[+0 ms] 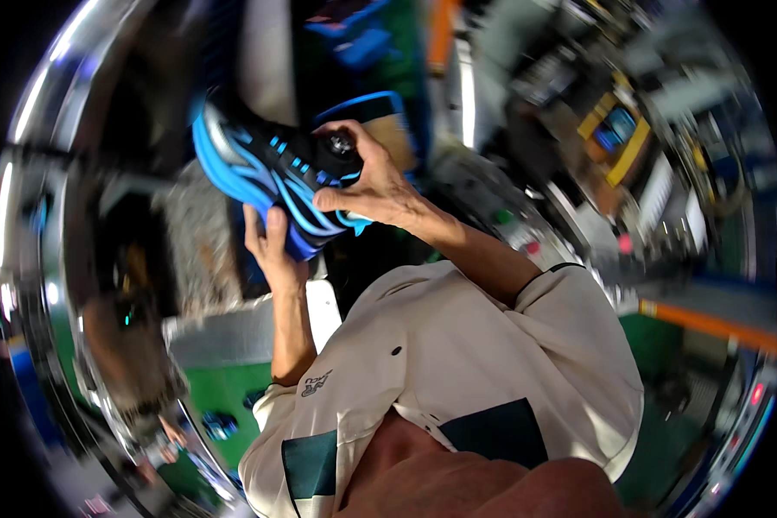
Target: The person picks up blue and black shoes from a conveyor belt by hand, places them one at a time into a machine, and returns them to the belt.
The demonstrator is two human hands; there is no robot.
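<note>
Smooth cream shirt (466, 345) right up close, then a black running shoe (272, 160) out front with a super chunky, wavy blue sole (211, 160); right hand (380, 183) clamped round the heel, left hand (278, 255) gripping the sole's edge.

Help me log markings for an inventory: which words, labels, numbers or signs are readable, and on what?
Cream shirt: small dark lettering on the chest, not copied here.
Blue-and-black shoe: no readable text.
Background equipment: too blurred to read.

Head-worn view (wide fisheye, left of pair): looks down onto both hands (378, 180), close range.
</note>
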